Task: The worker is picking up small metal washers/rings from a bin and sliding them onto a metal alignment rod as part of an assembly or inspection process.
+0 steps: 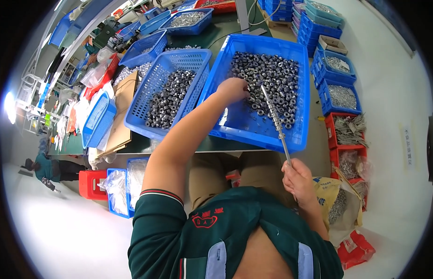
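My left hand (233,89) reaches into a solid blue bin (253,130) and rests on a heap of small metal nuts (272,76), fingers curled among them. Below the table edge, my right hand (298,179) grips the lower end of a thin metal rod (284,144). The rod slants up into the bin, and several nuts are threaded along its upper part (271,106). Whether my left hand holds a nut is hidden by the fingers.
A perforated blue basket (146,93) of similar nuts stands left of the bin. More blue and red bins of metal parts (341,96) line the right side. An open sack of parts (337,204) stands by my right knee. Another person (51,168) is at far left.
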A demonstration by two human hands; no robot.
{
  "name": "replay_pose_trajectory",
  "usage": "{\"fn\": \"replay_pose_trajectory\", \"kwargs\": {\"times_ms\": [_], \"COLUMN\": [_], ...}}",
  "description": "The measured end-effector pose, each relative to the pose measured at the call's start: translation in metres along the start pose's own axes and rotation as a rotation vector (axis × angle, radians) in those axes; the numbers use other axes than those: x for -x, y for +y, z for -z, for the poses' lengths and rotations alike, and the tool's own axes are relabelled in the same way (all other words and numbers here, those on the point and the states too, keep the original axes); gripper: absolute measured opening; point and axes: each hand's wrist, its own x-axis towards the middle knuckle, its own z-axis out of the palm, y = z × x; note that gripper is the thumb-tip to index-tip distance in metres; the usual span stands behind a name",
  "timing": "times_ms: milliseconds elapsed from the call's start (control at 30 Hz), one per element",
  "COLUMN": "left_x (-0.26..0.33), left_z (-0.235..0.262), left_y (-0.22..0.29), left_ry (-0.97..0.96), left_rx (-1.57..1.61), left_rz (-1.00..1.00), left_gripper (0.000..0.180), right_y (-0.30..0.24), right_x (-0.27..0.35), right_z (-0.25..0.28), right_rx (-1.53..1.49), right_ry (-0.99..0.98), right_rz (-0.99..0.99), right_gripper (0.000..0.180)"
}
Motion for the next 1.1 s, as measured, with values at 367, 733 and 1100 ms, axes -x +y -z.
{"fn": "replay_pose_trajectory", "kwargs": {"times_ms": [367,733,1100], "left_x": [0.005,0.03,0.033], "left_z": [0.03,0.045,0.048], "left_y": [-0.001,0.009,0.01], "left_ry": [-0.1,-0.442,-0.504], "left_rx": [0.746,1.734,1.439], "left_rz": [0.155,-0.045,0.001], "left_gripper": [0.028,0.031,0.023], "right_y": [0.001,0.007,0.003], "right_x": [-0.002,-0.011,-0.011], "right_z": [-0.003,0.003,-0.003], "right_rx": [-0.016,0.003,0.036], "right_ry": [0.003,-0.106,-0.093], "right_rz": [0.012,0.019,-0.012], "right_gripper": [0.017,0.014,0.015]}}
